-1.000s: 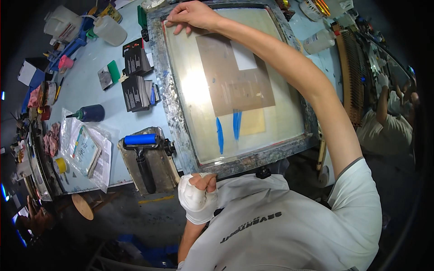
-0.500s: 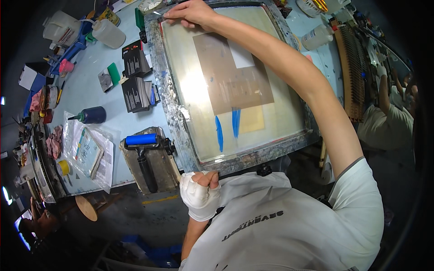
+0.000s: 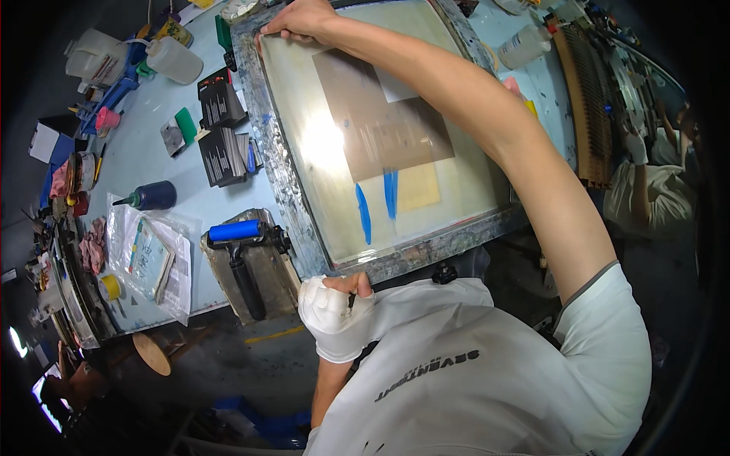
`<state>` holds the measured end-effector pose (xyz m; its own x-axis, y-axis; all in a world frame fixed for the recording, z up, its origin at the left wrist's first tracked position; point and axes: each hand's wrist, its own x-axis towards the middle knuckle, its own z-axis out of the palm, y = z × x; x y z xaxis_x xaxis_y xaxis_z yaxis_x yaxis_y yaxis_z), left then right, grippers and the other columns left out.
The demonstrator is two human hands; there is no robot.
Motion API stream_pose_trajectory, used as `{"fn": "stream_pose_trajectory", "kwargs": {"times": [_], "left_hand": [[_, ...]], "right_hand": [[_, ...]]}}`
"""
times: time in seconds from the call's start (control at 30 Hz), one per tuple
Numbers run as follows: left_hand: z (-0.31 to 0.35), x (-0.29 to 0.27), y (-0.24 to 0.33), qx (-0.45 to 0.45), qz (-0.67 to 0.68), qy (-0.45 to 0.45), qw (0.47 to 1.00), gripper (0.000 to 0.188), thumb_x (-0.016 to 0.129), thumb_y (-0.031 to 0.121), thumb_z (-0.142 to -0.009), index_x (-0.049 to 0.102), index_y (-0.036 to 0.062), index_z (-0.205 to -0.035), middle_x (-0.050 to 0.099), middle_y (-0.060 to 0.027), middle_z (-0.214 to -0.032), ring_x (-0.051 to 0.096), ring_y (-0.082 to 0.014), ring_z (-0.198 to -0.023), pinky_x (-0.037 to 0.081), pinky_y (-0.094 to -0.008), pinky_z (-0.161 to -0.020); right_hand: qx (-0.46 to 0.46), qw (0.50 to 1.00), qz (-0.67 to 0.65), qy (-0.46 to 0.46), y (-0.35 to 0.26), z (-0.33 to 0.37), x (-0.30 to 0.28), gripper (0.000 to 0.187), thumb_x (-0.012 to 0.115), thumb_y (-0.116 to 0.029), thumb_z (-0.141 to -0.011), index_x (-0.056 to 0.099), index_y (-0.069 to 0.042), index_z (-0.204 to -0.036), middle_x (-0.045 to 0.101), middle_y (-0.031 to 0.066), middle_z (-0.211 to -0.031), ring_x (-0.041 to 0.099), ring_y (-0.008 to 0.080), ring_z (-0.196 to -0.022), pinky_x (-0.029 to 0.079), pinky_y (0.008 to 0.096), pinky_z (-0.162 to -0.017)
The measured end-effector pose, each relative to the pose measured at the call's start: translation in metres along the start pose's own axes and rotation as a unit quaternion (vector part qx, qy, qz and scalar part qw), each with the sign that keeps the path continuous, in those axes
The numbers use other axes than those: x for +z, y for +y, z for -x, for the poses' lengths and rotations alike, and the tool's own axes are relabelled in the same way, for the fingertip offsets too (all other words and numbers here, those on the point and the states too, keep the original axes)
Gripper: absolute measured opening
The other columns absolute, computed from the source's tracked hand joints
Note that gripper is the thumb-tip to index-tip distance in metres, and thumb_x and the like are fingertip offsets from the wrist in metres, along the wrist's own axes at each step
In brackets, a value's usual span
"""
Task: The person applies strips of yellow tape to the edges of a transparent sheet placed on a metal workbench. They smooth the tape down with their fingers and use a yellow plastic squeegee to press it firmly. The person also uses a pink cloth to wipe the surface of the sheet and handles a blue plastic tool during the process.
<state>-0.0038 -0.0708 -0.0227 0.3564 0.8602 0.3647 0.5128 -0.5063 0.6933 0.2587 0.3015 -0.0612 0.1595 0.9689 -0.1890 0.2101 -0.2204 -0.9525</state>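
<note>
A screen-printing frame [image 3: 426, 254] with a paint-stained border lies before me. Its pale mesh [image 3: 475, 182] has a brown rectangle [image 3: 365, 137] and two blue streaks [image 3: 363, 214] showing on it. Across the frame stretches my bare right arm. My right hand [image 3: 300, 21] is at the far left corner, thumb and fingertips pressed together over the inner edge; what they pinch is too small to make out. At the near left corner, my left hand [image 3: 334, 308] is closed, in a white glove that leaves some fingers bare. Something dark shows beneath its thumb, not clear enough to name.
Left of the frame, a blue roller [image 3: 242, 232] rests on a worn board, below stacks of black boxes [image 3: 220, 156]. A dark ink bottle [image 3: 156, 195], a plastic-wrapped booklet [image 3: 150, 258] and a white bottle [image 3: 173, 61] stand or lie farther left.
The view has shifted slightly, so the frame appears farther left. My right fingers have drawn closer together at the far corner. My left hand has turned a little, its thumb now straighter.
</note>
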Motion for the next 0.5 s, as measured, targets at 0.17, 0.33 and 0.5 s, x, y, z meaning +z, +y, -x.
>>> {"fn": "stream_pose_trajectory", "kwargs": {"times": [0.17,0.33,0.5], "left_hand": [[0.004,-0.004,-0.001,-0.013,-0.016,-0.015,1.0,0.015,0.08,0.003,-0.084,0.064,0.0034,-0.084,0.066,-0.0083,-0.077,0.057,-0.0303,-0.068,0.045,-0.0415,-0.064],[0.003,-0.004,0.0,-0.032,0.0,-0.006,0.999,0.014,0.079,0.002,-0.083,0.065,0.0036,-0.082,0.064,-0.0088,-0.074,0.057,-0.0283,-0.066,0.045,-0.0383,-0.062],[0.01,-0.012,0.005,-0.081,-0.012,0.01,0.997,0.012,0.079,0.001,-0.083,0.068,0.0036,-0.082,0.062,-0.0088,-0.071,0.057,-0.0262,-0.064,0.045,-0.0361,-0.061]], "right_hand": [[-0.01,0.999,0.038,0.037,-0.003,0.008,0.009,0.023,0.078,-0.021,-0.082,0.071,-0.008,-0.064,0.063,0.006,-0.054,0.057,0.0156,-0.039,0.045,0.0327,-0.037],[-0.099,0.992,0.023,0.078,0.026,-0.007,0.008,0.016,0.079,-0.019,-0.079,0.076,-0.006,-0.069,0.065,0.0069,-0.055,0.06,0.0189,-0.041,0.049,0.0377,-0.039],[-0.073,0.995,0.064,0.032,-0.021,0.039,0.03,0.02,0.074,-0.009,-0.085,0.073,0.003,-0.069,0.066,0.012,-0.058,0.065,0.0232,-0.046,0.051,0.0407,-0.044]]}}
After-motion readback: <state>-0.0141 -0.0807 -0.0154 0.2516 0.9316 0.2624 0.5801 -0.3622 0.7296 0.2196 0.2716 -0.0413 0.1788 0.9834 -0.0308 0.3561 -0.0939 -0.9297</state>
